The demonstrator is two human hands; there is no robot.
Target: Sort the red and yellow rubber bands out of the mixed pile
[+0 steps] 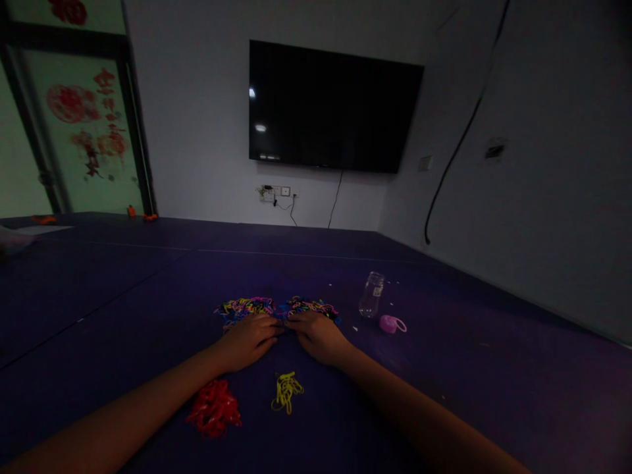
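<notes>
My left hand [250, 341] lies palm down at the near edge of a pile of mixed-colour rubber bands [247, 305], its fingers stretched out to the right and the thumb apart. From the other side, my right hand [320, 336] rests against a second heap of mixed rubber bands [312, 304], fingers pointing left. The fingertips of both hands almost meet between the two heaps; whether a single band lies under them is too dark to tell. Nearer to me are a heap of red rubber bands [215, 409], by my left forearm, and a small bunch of yellow rubber bands [286, 392].
A clear bottle [371, 296] stands uncapped on the dark purple surface [162, 289], right of the heaps. Beside it sits a pink cap with a loop [389, 323]. Small white scraps lie around. A television [336, 108] hangs on the far wall; a black cable [459, 141] hangs at right.
</notes>
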